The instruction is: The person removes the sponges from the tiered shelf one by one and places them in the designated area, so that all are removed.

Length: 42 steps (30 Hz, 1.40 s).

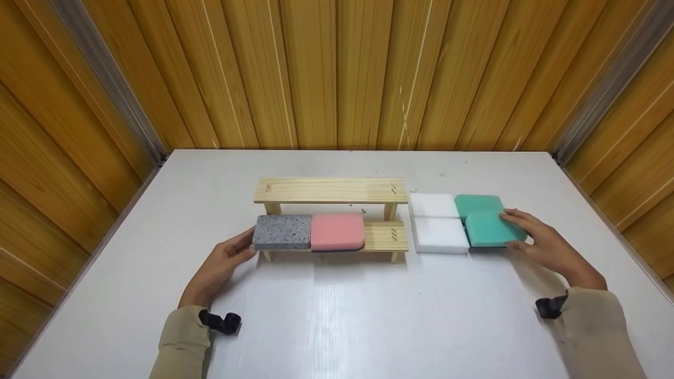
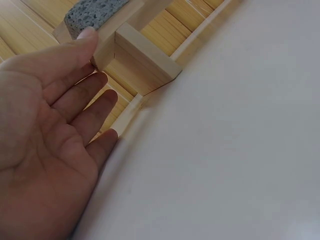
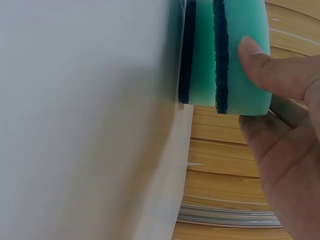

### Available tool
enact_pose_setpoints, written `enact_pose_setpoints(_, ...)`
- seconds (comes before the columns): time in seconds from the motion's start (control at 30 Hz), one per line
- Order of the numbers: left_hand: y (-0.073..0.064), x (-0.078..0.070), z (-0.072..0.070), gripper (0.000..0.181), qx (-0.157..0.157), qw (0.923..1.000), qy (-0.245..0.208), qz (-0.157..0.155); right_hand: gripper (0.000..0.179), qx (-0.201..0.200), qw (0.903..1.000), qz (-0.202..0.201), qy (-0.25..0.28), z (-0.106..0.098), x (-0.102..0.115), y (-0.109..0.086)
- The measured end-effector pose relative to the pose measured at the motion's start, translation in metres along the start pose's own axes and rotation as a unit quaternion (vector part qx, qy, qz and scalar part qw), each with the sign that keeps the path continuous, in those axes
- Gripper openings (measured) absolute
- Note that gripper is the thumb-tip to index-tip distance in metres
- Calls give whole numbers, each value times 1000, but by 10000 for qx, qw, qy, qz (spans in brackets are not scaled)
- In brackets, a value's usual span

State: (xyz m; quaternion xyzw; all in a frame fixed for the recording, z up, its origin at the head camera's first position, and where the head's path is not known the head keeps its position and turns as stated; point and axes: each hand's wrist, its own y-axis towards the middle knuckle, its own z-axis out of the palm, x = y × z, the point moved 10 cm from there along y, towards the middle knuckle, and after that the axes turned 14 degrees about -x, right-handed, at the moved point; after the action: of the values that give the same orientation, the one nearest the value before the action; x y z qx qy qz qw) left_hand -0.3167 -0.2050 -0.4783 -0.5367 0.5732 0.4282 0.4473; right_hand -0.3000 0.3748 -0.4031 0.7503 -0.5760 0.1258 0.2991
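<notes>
At the left end of the lower wooden shelf, my left hand (image 1: 220, 266) touches the side of a grey speckled pumice-like block (image 1: 283, 231). In the left wrist view its thumb tip lies at the block's corner, with the other fingers loosely extended beside the shelf. A pink sponge (image 1: 337, 230) sits right of the block on the same shelf. My right hand (image 1: 553, 247) pinches a green sponge (image 1: 491, 229) between thumb and fingers, its dark scouring layer (image 3: 221, 60) facing down. This sponge is raised and overlaps another green sponge (image 1: 476, 203) on the table.
The two-step wooden stand (image 1: 329, 190) has bare wood at its lower right end. Two white sponges (image 1: 440, 234) lie between the stand and the green sponges. A white table (image 1: 368, 316) carries everything, with wood-panelled walls (image 1: 358, 79) behind and at both sides.
</notes>
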Motion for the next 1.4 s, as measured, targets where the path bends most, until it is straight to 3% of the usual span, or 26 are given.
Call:
enact_pose_setpoints(0.43, -2, -2, 1, 69, 58, 9999, 71, 100, 66, 315, 9987, 402, -23, 9, -11, -5)
enact_pose_setpoints(0.83, -3, -4, 1, 69, 83, 9998, -154, 92, 65, 385, 9983, 444, -65, 14, -13, -7)
enact_pose_setpoints(1.4, -2, -3, 0, 69, 10, 9999, -39, 98, 65, 648, 9948, 753, -239, 15, -15, -8)
